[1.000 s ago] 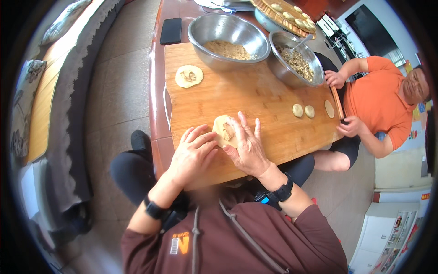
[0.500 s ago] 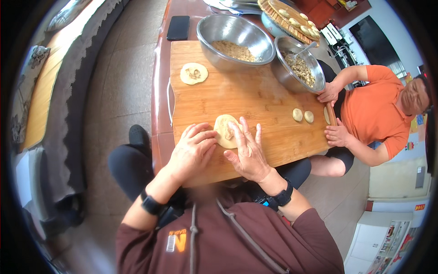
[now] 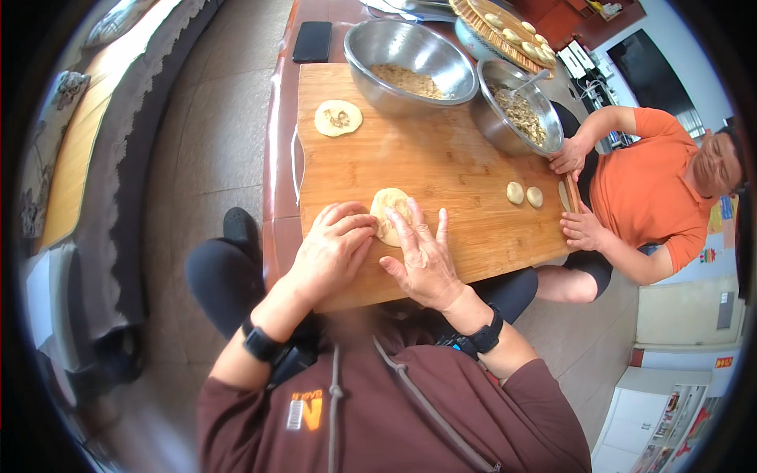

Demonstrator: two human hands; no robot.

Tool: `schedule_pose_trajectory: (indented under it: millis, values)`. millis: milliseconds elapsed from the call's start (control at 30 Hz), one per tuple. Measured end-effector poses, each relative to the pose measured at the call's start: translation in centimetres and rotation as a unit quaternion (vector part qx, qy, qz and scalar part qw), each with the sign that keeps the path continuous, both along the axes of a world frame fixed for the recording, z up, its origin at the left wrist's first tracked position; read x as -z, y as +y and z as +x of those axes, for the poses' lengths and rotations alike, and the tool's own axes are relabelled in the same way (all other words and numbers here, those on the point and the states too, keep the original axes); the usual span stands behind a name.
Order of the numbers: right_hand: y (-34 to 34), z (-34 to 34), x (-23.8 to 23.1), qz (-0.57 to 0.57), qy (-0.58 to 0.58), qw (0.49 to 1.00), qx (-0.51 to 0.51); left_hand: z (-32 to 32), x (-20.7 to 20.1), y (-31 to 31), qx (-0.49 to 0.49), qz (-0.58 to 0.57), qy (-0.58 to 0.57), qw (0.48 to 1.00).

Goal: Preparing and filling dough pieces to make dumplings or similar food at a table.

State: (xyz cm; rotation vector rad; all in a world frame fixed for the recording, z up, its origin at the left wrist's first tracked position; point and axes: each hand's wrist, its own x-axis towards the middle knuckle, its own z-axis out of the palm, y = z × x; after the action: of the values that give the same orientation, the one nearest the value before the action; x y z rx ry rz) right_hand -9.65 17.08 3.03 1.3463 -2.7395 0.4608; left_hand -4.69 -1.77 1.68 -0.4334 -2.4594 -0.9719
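Observation:
A flat dough round with a smear of brownish filling lies on the wooden board, close to me. My left hand has its fingers bent together at the round's left edge, gripping it. Spread over its surface are the fingers of my right hand, the fingertips pressed on the filling. Farther off, toward the board's far left corner, lies a second dough round with filling smeared on it. Two small dough pieces sit on the right side of the board.
A steel bowl of crumbly tan filling and one of chopped filling with a spoon stand at the back. Beyond them is a woven tray with dough pieces. A black phone lies far left. A co-worker rolls dough at right.
My right fingers have shifted slightly left across the dough round, onto its filling. My left hand stays at the round's edge. The whole view has shifted a little.

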Motion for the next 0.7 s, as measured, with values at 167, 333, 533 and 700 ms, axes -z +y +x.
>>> schedule_pose_trajectory:
  millis: [167, 333, 533, 700]
  values:
    - [0.1, 0.7, -0.4, 0.048, 0.047, 0.997, -0.046, 0.0, 0.0, -0.1, -0.003, 0.011, -0.009, 1.0]
    - [0.8, -0.5, -0.2, 0.06, 0.079, 0.994, -0.039, -0.1, 0.3, 0.0, -0.006, 0.021, -0.013, 1.0]
    - [1.5, -0.8, -0.2, 0.051, 0.054, 0.997, -0.023, 0.0, 0.1, 0.0, -0.011, 0.025, -0.009, 1.0]
    - [0.8, -1.0, -0.4, 0.005, 0.035, 0.999, -0.029, -0.3, 0.3, 0.1, -0.016, 0.018, -0.004, 1.0]
